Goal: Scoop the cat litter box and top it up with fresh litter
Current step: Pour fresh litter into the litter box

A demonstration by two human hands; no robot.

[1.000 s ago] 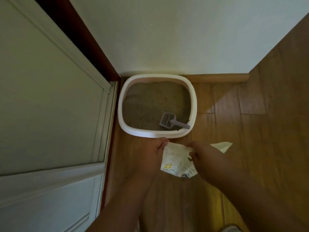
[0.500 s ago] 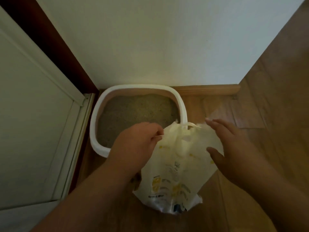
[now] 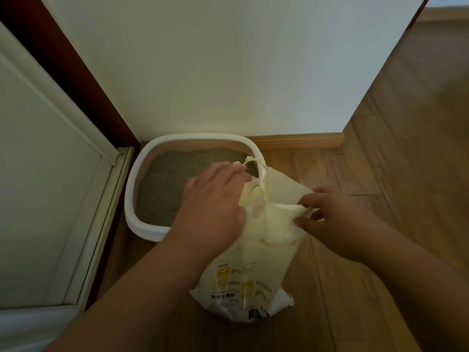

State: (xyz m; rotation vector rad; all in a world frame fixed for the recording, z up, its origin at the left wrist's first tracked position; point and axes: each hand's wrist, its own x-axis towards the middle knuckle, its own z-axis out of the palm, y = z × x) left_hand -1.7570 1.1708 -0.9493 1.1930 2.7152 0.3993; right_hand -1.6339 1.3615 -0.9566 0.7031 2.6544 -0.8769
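A white litter box (image 3: 142,158) full of grey-brown litter (image 3: 165,184) stands on the floor against the wall. In front of it, a pale yellow litter bag (image 3: 253,265) stands upright on the wood floor. My left hand (image 3: 215,207) grips the left side of the bag's top. My right hand (image 3: 332,219) pinches the right edge of the bag's mouth, and the mouth is stretched between them. The grey scoop seen earlier in the box is hidden behind my left hand and the bag.
A white wall (image 3: 228,72) rises behind the box, with a wooden skirting board (image 3: 299,142) at its foot. A white panelled door (image 3: 45,199) with a dark red frame (image 3: 63,72) stands to the left. Wood floor (image 3: 380,174) stretches to the right.
The bag has gone from lying low on the floor to standing upright. My right hand, open half a second ago, now pinches the bag's right edge. The view has moved closer to the box.
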